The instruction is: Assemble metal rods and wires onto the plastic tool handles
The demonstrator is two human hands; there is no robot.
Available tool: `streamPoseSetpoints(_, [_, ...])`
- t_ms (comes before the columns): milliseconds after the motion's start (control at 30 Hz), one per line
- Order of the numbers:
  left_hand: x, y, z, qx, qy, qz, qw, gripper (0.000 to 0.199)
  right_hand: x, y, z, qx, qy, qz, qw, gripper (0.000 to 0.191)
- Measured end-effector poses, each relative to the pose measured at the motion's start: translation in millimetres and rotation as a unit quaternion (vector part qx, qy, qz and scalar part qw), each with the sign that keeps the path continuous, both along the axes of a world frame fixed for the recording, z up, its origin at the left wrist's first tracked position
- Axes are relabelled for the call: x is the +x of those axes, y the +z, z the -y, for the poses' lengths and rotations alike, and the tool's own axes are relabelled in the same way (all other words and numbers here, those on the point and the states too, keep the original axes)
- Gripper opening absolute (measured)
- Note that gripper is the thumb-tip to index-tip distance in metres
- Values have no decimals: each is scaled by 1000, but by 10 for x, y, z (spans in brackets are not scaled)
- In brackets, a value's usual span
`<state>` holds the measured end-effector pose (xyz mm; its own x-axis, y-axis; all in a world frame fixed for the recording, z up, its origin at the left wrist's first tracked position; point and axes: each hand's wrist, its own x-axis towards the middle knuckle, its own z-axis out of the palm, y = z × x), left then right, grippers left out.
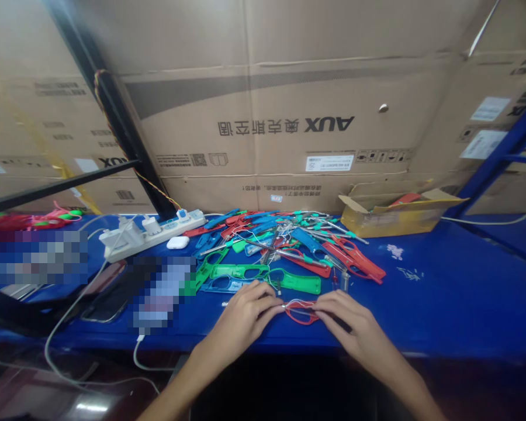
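Note:
Near the front edge of the blue table, a red plastic casing [301, 319] with an oval opening lies between my hands. My left hand [256, 307] pinches its left end, where a small metallic part shows. The fingers of my right hand [339, 313] are closed on its right end. A thin white wire crosses the casing. Just behind are green casing halves [296, 280] and a blue casing half [230, 285]. Farther back spreads a pile of red, blue and green casings with metal rods [304, 248].
An open cardboard box [392, 221] stands at the back right, with small pink pieces [394, 252] in front. On the left are a power strip [158, 234], a white earphone case [177, 242], a phone [164, 298] and cables. Large cartons [284, 88] stand behind the blue table [456, 304].

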<state>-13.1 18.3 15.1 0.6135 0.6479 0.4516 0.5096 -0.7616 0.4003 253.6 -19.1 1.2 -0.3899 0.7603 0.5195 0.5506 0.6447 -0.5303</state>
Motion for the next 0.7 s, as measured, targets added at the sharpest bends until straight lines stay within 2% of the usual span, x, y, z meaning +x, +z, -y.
streamPoseSetpoints(200, [6,-60,-15,10,24,0,1000,16,-4,-2,6,-4,-1,5,1000,16])
streamPoseSetpoints(433, [18,-46,-4,27,35,-16,999,16,-14,-12,11,44,1,-8,999,19])
streamPoseSetpoints(600, [14,-31,-7,-5,20,17,1000,14,-31,22,7,18,8,-26,999,18])
streamPoseSetpoints(700, [16,-8,4,-9,22,45,999,13,-40,32,11,33,12,-30,999,17])
